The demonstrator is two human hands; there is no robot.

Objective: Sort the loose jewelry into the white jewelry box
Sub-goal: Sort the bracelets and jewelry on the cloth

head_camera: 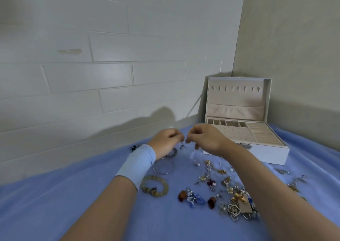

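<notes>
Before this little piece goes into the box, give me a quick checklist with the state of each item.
1. Jewelry box lid open: ok, it stands upright against the wall.
2. Compartments free: ok, the tray shows nothing in it.
3. Small piece held: ok, the left hand pinches it; whether the right hand also grips it, cannot tell.
4. Type of piece known: cannot tell, too small and blurred.
5. Path to the box clear: ok, only the blue cloth lies between.
6. Loose jewelry left to sort: not ok, the gold bracelet and many more remain.
</notes>
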